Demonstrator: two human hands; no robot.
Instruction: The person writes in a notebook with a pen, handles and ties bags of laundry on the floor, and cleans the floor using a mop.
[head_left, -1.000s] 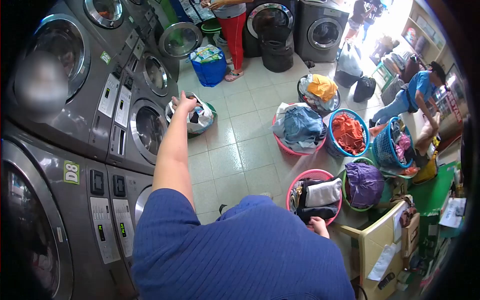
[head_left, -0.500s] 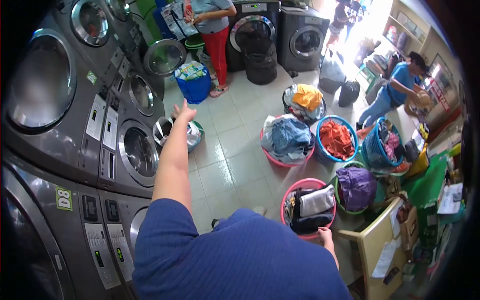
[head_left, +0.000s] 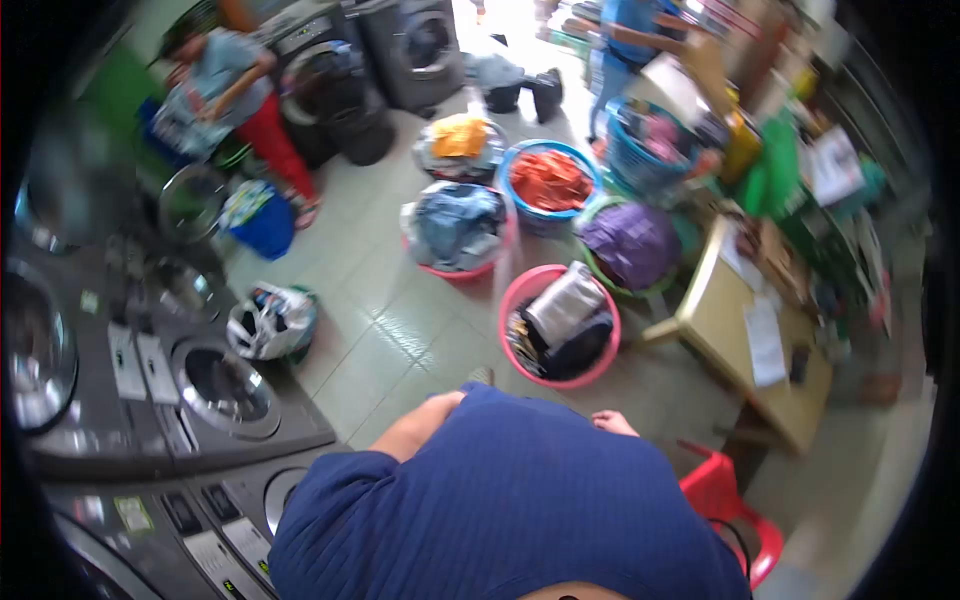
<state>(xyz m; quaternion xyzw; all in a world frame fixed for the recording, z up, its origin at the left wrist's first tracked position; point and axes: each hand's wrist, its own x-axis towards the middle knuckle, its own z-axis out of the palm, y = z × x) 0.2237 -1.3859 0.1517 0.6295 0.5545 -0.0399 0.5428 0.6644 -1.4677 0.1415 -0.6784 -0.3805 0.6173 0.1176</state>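
My left arm is bent in front of my blue shirt [head_left: 480, 490], and its hand and fingers are hidden behind the shirt's front. Past the shirt's right side my right hand [head_left: 614, 423] shows in part. It is blurred, its fingers are too unclear to read, and no object is visible in it. Nearest to it is a pink basket [head_left: 612, 355] holding dark clothes and a folded light grey cloth [head_left: 566, 304]; a gap of floor separates hand and basket.
Stacked washing machines [head_left: 225, 385] line the left. Ahead stand a pink basket of blue clothes [head_left: 455, 225], a blue basket of orange cloth [head_left: 550, 180] and a purple bundle [head_left: 630, 243]. A wooden table [head_left: 715, 340] and red chair [head_left: 725, 490] are right. Two people stand farther back.
My left arm, stretched toward the machines before, has come down and back against my body. The view has turned right, bringing the red chair into sight.
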